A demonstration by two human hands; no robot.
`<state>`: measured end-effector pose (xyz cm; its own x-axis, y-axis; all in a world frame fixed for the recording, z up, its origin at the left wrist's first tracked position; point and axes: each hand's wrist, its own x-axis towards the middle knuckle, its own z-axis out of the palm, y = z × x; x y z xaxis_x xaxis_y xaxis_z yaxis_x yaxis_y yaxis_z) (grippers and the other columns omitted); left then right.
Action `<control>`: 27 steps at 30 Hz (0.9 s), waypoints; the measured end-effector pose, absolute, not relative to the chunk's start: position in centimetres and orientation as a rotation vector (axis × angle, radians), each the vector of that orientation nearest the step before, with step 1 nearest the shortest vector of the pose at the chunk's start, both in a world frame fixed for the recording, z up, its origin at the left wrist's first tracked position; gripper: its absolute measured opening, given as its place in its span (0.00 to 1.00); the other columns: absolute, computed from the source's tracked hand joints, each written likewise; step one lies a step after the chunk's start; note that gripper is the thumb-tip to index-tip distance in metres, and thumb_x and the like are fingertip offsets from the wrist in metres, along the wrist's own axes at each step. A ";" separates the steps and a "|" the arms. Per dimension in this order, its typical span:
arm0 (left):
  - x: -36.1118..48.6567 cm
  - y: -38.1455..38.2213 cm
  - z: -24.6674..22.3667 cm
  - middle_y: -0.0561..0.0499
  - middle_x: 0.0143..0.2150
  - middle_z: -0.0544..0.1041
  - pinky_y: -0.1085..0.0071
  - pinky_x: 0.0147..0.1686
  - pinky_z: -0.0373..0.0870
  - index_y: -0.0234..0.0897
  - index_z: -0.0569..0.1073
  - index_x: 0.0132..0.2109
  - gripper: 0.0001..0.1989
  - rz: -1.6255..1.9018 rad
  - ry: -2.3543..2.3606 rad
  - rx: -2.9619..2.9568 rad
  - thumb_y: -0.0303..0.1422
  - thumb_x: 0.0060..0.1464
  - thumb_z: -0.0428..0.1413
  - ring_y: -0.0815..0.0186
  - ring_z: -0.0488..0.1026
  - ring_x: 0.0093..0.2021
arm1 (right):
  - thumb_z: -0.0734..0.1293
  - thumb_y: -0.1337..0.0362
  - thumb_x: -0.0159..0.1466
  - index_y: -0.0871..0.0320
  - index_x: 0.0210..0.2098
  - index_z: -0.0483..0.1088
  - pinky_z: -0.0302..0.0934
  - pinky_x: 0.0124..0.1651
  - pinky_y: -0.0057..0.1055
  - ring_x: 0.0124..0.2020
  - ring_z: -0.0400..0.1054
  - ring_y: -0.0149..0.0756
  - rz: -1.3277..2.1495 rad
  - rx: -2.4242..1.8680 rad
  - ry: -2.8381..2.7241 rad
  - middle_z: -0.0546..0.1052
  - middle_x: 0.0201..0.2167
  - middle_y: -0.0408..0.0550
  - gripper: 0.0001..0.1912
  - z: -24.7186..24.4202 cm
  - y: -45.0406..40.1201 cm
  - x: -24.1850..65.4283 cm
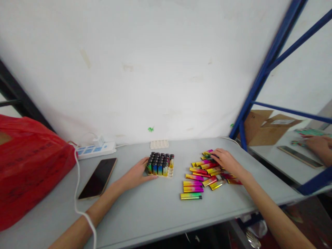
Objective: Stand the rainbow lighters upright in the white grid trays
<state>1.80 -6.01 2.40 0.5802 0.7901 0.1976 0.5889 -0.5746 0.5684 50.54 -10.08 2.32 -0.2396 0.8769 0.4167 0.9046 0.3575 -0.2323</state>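
Observation:
A white tray (170, 172) in the middle of the table holds several upright lighters (160, 166) with black tops, and a few slots at its right side are bare. My left hand (138, 174) rests against the tray's left side, thumb along its front edge, fingers partly behind it. To the right lies a loose pile of shiny yellow, red and pink lighters (199, 172), with a yellow-green one (191, 196) nearest the front. Over the back of this pile, my right hand (225, 159) touches the lighters with its fingertips close together; what they pinch is too small to tell.
A phone (98, 178), a power strip (97, 150) and a white cable (77, 186) lie at left beside a red bag (33, 166). Another white tray (159, 144) is by the wall. Behind the blue frame (261, 77), a person's hand (319, 147) and a cardboard box (261, 129) show.

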 end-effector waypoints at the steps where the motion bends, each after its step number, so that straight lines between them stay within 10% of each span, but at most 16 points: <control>1: 1.8 -6.1 2.4 0.40 0.70 0.72 0.49 0.74 0.62 0.38 0.73 0.67 0.37 0.617 1.103 2.367 0.51 0.56 0.68 0.44 0.70 0.69 | 0.59 0.58 0.75 0.58 0.46 0.78 0.70 0.53 0.46 0.45 0.77 0.50 -0.051 -1.535 -2.083 0.82 0.43 0.59 0.17 2.8 -9.9 49.9; 6: 1.8 -6.1 2.4 0.37 0.70 0.73 0.47 0.73 0.62 0.36 0.73 0.67 0.37 0.640 1.099 2.379 0.49 0.56 0.68 0.42 0.70 0.69 | 0.57 0.46 0.76 0.58 0.52 0.75 0.63 0.33 0.33 0.25 0.67 0.38 0.260 -1.472 -1.805 0.74 0.24 0.43 0.25 6.1 -9.0 45.3; 11: 1.7 -6.0 2.0 0.38 0.67 0.76 0.49 0.71 0.67 0.34 0.73 0.66 0.40 0.689 1.131 2.387 0.50 0.53 0.70 0.42 0.73 0.66 | 0.71 0.39 0.65 0.57 0.42 0.79 0.53 0.29 0.31 0.24 0.57 0.32 0.398 -1.190 -1.638 0.65 0.21 0.38 0.26 9.4 -7.0 39.4; 20: 2.4 -6.5 1.8 0.40 0.65 0.77 0.51 0.69 0.69 0.38 0.75 0.63 0.36 0.794 1.158 2.415 0.50 0.52 0.70 0.45 0.75 0.65 | 0.64 0.30 0.66 0.53 0.33 0.67 0.67 0.32 0.30 0.26 0.67 0.33 0.960 -0.968 -1.546 0.71 0.26 0.41 0.32 6.1 -6.3 33.3; 27: 2.6 -6.4 1.6 0.38 0.63 0.78 0.50 0.69 0.69 0.38 0.75 0.63 0.38 0.787 1.188 2.382 0.52 0.51 0.70 0.44 0.75 0.64 | 0.61 0.27 0.63 0.54 0.27 0.65 0.39 0.19 0.25 0.17 0.44 0.26 1.160 -1.138 -1.379 0.54 0.17 0.33 0.35 3.8 -7.3 31.5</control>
